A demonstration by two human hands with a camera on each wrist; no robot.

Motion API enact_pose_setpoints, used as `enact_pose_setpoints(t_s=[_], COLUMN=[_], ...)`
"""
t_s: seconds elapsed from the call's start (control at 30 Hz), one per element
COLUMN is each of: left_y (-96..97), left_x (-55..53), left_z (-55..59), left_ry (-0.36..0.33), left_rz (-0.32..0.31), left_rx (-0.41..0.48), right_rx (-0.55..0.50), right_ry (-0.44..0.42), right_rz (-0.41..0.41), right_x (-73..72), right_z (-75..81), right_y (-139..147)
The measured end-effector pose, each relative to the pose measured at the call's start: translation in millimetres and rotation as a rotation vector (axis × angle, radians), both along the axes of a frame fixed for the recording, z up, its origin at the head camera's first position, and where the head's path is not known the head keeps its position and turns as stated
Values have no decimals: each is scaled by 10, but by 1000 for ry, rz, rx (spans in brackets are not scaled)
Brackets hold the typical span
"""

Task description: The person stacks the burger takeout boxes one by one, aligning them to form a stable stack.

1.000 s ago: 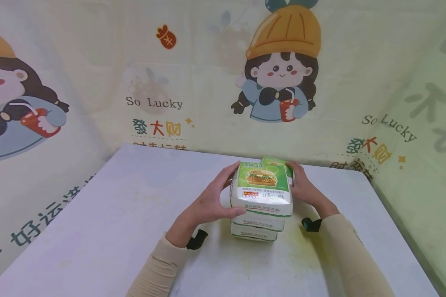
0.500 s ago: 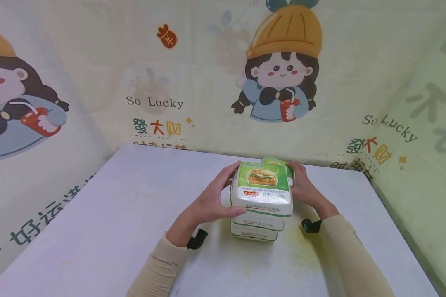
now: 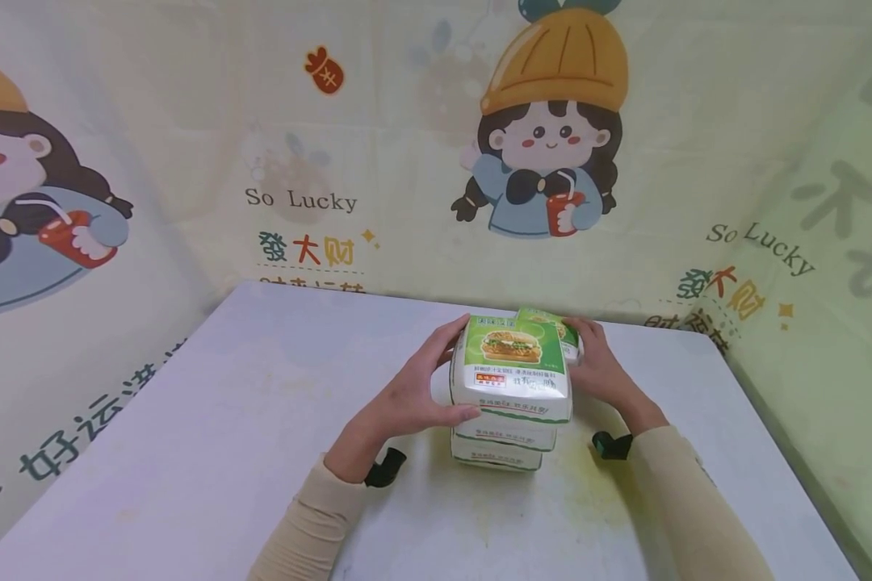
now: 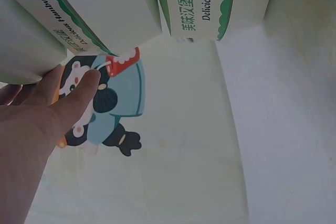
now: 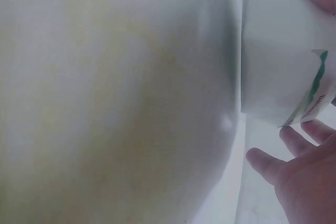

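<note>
Several green-and-white hamburger boxes stand in a stack on the white table, the top box point(image 3: 512, 379) showing a printed burger. Below it, the lower boxes point(image 3: 504, 440) sit slightly out of line. My left hand point(image 3: 412, 391) grips the top box from its left side, thumb at the front and fingers toward the back. Behind the stack, another hamburger box point(image 3: 570, 349) is partly hidden. My right hand point(image 3: 597, 367) holds that rear box at its right side. In the right wrist view, the thumb lies on the white box point(image 5: 286, 51) and the fingertips meet its printed edge.
The white table point(image 3: 276, 420) reaches back to a cream printed cloth point(image 3: 400, 177) hung as a backdrop on the back and both sides. Yellowish stains mark the table near the right forearm. A black strap piece point(image 3: 387, 468) sits at the left wrist.
My right hand and the rear hamburger box have shifted slightly to the right, so more of that box shows. The left hand and the front stack have stayed in place.
</note>
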State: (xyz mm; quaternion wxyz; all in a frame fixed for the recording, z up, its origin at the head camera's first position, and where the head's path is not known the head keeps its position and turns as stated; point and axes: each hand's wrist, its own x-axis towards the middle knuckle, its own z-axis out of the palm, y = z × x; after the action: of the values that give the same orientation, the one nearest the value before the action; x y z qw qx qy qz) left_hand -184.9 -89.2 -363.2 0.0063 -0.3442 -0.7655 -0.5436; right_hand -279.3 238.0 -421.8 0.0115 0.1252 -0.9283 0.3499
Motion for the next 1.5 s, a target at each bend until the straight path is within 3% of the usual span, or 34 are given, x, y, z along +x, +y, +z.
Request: enact_pose_setpoints(t_s=[0.17, 0.47, 0.93, 1.13, 1.5], left_y=[2, 4, 7, 8, 6], left_x=[-7, -5, 11, 5, 20], left_z=[0, 2, 16, 6, 13], left_ry=[4, 9, 19, 20, -4], left_rz=[-4, -6, -8, -1, 4], left_rx=[-3, -4, -9, -14, -33], right_rx=[-44, -148, -212, -256, -252], right_ry=[-17, 41, 101, 166, 242], right_rz=[-25, -17, -32, -6, -11], right_x=[45, 131, 305, 371, 462], right_z=[49, 153, 434, 557, 729], right_y=[24, 49, 40, 24, 31])
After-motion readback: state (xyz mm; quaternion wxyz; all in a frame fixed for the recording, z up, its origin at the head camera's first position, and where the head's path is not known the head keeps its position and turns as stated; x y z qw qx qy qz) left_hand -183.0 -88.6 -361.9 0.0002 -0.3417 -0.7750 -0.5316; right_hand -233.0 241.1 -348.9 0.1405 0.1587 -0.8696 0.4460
